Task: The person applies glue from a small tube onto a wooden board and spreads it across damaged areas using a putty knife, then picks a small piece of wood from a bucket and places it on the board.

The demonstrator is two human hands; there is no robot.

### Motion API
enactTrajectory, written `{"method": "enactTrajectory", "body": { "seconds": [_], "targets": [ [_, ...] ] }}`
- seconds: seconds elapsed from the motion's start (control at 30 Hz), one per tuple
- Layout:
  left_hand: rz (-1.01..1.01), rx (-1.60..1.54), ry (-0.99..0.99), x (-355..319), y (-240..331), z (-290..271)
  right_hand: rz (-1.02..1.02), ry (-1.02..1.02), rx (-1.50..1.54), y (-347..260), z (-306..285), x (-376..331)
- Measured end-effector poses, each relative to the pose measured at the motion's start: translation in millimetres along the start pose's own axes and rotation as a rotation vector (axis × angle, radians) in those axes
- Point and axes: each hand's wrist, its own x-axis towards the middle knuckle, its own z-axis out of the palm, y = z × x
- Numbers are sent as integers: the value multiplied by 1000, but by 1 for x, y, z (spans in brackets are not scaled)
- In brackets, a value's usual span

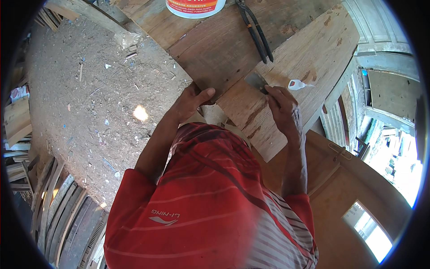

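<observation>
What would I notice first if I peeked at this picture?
Probably the bright red striped shirt filling the bottom middle. Just above it, the right hand presses a flat metal scraper onto a pale wooden board, while the left hand grips the edge of the wood beside it. Farther up lie black pincers and a white tub with a red label, at the top edge.
</observation>
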Motion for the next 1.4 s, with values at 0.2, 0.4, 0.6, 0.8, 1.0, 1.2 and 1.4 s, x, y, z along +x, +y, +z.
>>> {"method": "enactTrajectory", "body": {
  "seconds": [0.2,0.4,0.6,0.8,1.0,1.2,1.4],
  "targets": [
    [-33,-22,9,-3,5,4,-59,-16,-25,10,4,1],
    [6,44,-2,-5,15,7,-65,10,-11,11,1,3],
    [-39,7,-13,-3,4,1,-44,43,-54,19,1,10],
    [52,64,39,-8,18,13,-40,42,-22,5,3,-4],
    [-30,126,45,-7,17,9,-17,58,-61,7,4,0],
    [-50,63,32,-2,-1,1,-32,51,-127,1,3,-13],
    [40,109,40,-5,11,8,-1,99,-111,0,5,1]
  ]
}}
